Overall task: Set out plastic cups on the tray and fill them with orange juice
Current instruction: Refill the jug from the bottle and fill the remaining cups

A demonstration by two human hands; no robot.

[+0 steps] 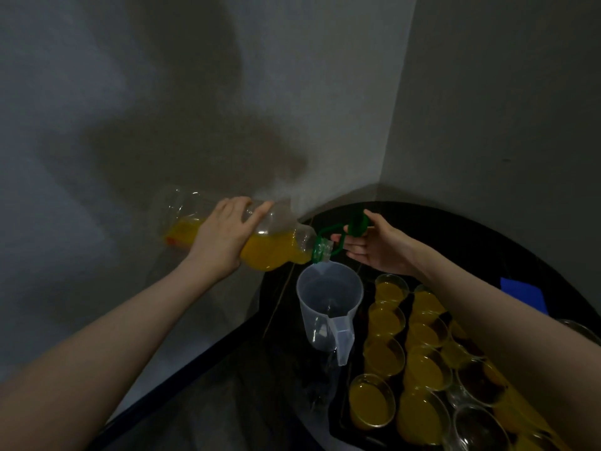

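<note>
The left hand [224, 237] is gripping the bottle [247, 237] around its middle, fingers curled over the top, holding it nearly horizontal. The bottle's long axis is running left to right, mouth pointing right and dipping slightly, sitting just above the far rim of the empty jug [328, 304]. The right hand [374, 244] is pinching the green handle loop [344, 227] by the neck, steadying it. Juice is pooling in the bottle's lower side near the neck; no stream visible yet. The jug is standing upright on the dark tabletop [487, 242], just left of the tray [338, 428] of cups [422, 353], most filled, a few nearest ones looking unfilled. Next move likely more tilt, mouth staying over the jug.
</note>
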